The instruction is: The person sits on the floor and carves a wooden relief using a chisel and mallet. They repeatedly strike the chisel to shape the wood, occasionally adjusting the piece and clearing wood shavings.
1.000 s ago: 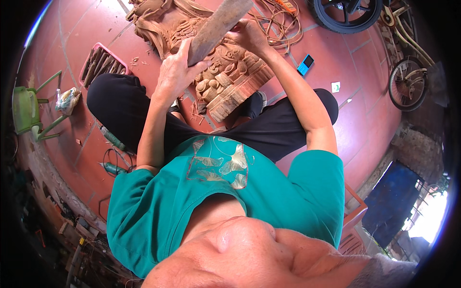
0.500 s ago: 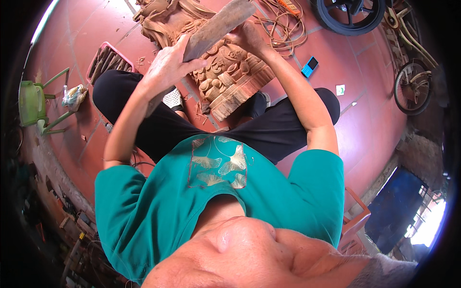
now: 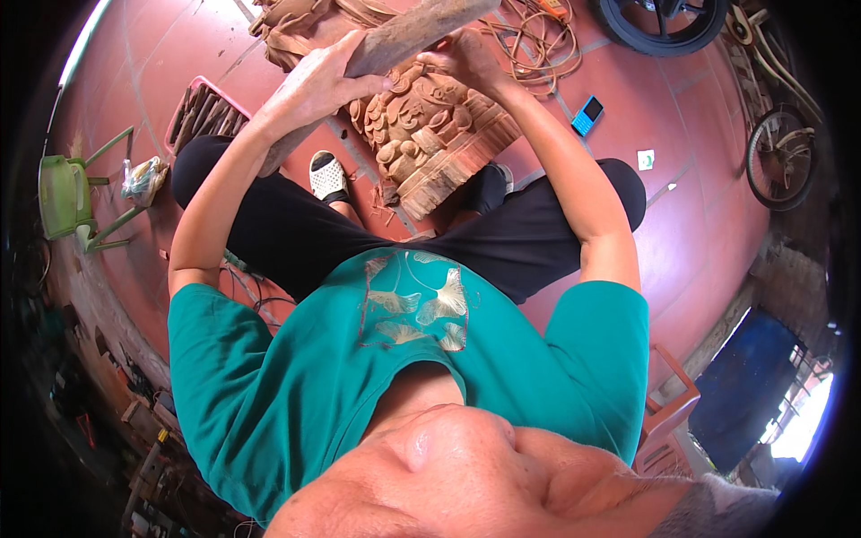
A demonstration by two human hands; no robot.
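Observation:
A long, flat-sided piece of wood (image 3: 408, 38), greyish brown, slants from under my left forearm up past the top edge. My left hand (image 3: 314, 87) is wrapped over its middle, thumb stretched along the near side. Below it lies a reddish-brown wood carving (image 3: 430, 125) with dense rounded relief and a rough, stepped base, between my feet. My right hand (image 3: 471, 61) is closed beside the carving's far right side, partly behind the wood piece. What its fingers hold is hidden.
On the left are a pink basket (image 3: 209, 82) of chisel-like tools and a green plastic stool (image 3: 67, 197). To the right lie a coiled orange cable (image 3: 543, 54), a blue phone (image 3: 587, 116) and a dark wheel (image 3: 659, 40). Wood chips lie near my feet.
The wood piece has shifted right with my left hand, and its lower end shows more below my forearm. My left forearm has swung outward. The right hand remains beside the carving.

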